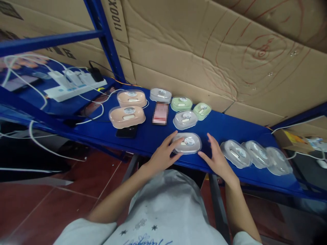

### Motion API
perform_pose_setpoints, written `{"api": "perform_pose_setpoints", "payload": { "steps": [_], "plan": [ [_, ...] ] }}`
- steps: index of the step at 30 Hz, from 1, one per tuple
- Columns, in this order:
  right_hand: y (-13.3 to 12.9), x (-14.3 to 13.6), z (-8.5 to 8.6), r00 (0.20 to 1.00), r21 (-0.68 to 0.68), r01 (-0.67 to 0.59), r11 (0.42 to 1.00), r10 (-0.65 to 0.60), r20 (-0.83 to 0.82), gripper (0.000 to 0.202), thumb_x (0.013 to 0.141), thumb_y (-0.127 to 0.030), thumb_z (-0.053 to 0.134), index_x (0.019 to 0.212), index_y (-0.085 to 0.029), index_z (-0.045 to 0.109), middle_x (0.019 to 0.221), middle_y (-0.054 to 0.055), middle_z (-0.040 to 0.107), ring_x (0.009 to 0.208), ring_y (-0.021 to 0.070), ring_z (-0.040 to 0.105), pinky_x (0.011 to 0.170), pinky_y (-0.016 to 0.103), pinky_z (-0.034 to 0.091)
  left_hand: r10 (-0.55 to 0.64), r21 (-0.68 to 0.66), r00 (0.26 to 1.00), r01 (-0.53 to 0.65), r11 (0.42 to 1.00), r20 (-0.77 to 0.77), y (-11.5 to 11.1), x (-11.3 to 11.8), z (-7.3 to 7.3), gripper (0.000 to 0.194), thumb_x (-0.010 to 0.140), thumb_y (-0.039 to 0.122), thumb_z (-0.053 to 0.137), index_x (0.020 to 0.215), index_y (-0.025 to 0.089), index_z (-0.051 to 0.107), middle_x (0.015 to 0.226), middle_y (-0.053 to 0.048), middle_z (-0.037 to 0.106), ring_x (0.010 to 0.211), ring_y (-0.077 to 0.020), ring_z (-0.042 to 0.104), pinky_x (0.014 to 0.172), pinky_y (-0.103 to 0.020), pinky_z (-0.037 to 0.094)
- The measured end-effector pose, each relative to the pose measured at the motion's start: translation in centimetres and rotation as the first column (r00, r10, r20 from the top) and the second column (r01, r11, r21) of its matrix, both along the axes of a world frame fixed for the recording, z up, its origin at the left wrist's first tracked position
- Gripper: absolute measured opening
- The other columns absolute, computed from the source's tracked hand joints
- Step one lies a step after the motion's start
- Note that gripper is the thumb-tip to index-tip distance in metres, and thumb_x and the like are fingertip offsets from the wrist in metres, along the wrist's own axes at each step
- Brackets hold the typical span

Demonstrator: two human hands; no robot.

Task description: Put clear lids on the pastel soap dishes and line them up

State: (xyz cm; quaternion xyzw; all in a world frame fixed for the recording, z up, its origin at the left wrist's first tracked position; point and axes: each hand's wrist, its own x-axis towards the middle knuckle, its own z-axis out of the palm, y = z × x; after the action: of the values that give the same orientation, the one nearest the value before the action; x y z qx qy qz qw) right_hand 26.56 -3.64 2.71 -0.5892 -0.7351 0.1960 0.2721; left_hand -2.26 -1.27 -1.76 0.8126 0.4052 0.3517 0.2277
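A grey oval plastic box with a clear lid and a round label (192,144) lies near the front edge of the blue table. My left hand (164,152) is at its left end, fingers spread, with a fingertip over the lid; whether it touches I cannot tell. To the right of the box is my right hand (217,159), fingers apart and holding nothing, with the thumb close to the box's right edge. Just behind lies another grey box (185,119). A lidded grey box (237,154) is right beside my right hand, first in a row of similar ones.
Peach boxes (127,117), green boxes (182,104) and a grey box (160,95) stand farther back around a phone with a blurred screen (160,114). A dark phone (126,132) lies at front left. Left are a power strip (74,91) and cables; cardboard (178,51) lines the back.
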Motion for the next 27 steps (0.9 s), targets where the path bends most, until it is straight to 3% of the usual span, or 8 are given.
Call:
{"api": "perform_pose_setpoints", "payload": {
  "steps": [2,4,10,13,18,27],
  "plan": [
    [0.4,-0.4,-0.7,0.985,-0.017,-0.171,0.985,0.171,0.015,0.078,0.107,-0.057,0.054,0.173,-0.034,0.021,0.18,0.007,0.02,0.165,0.0317,0.026,0.132,0.056,0.031,-0.013,-0.037,1.0,0.013,0.999,-0.003,0.0,-0.1,0.2,0.07,0.101,0.037,0.071,0.164,0.034,0.041,0.178,-0.008,0.025,0.163,-0.0321,0.033,0.131,-0.05,0.038],
    [1.0,-0.9,-1.5,0.962,-0.027,-0.274,0.961,0.274,-0.002,0.066,0.111,-0.051,0.046,0.172,-0.038,0.024,0.181,0.002,0.015,0.167,0.0281,0.016,0.134,0.053,0.025,-0.021,-0.068,1.0,0.021,0.997,0.009,0.1,-0.3,0.3,0.079,0.097,0.042,0.077,0.165,0.035,0.038,0.179,-0.009,0.023,0.163,-0.0327,0.031,0.132,-0.05,0.037],
    [1.8,-1.2,-3.1,0.978,0.074,-0.193,0.978,0.197,-0.06,0.063,0.112,-0.047,0.046,0.172,-0.037,0.028,0.179,0.003,0.025,0.165,0.026,0.025,0.134,0.052,0.026,0.031,-0.041,0.995,-0.027,0.999,0.1,0.5,-0.3,0.0,0.065,0.103,0.035,0.069,0.161,0.03,0.041,0.175,-0.013,0.031,0.16,-0.0299,0.038,0.131,-0.05,0.038],
    [1.4,-1.2,-3.0,0.977,0.12,-0.205,0.971,0.211,-0.04,0.062,0.111,-0.044,0.05,0.17,-0.039,0.032,0.179,0.001,0.024,0.164,0.0262,0.027,0.133,0.05,0.029,0.014,-0.018,0.995,-0.012,1.0,0.097,0.6,-0.3,-0.2,0.06,0.102,0.033,0.069,0.158,0.03,0.046,0.173,-0.012,0.036,0.159,-0.0289,0.041,0.13,-0.048,0.04],
    [1.1,-1.4,-2.7,0.965,0.15,-0.257,0.955,0.261,-0.007,0.059,0.111,-0.037,0.052,0.167,-0.041,0.038,0.179,-0.001,0.023,0.163,0.0259,0.029,0.132,0.049,0.032,0.013,-0.016,0.995,-0.011,1.0,0.1,0.7,-0.5,-0.5,0.069,0.095,0.029,0.079,0.156,0.031,0.047,0.172,-0.011,0.039,0.158,-0.0285,0.043,0.129,-0.046,0.041],
    [1.4,-1.4,-2.9,0.963,0.185,-0.261,0.948,0.27,-0.024,0.06,0.106,-0.037,0.063,0.164,-0.04,0.046,0.177,0.0,0.028,0.16,0.0289,0.036,0.13,0.051,0.036,0.036,-0.044,0.992,-0.03,0.999,0.118,0.7,-0.4,-0.6,0.054,0.096,0.026,0.079,0.145,0.028,0.056,0.161,-0.013,0.047,0.152,-0.0294,0.05,0.125,-0.05,0.046]
  ]
}}
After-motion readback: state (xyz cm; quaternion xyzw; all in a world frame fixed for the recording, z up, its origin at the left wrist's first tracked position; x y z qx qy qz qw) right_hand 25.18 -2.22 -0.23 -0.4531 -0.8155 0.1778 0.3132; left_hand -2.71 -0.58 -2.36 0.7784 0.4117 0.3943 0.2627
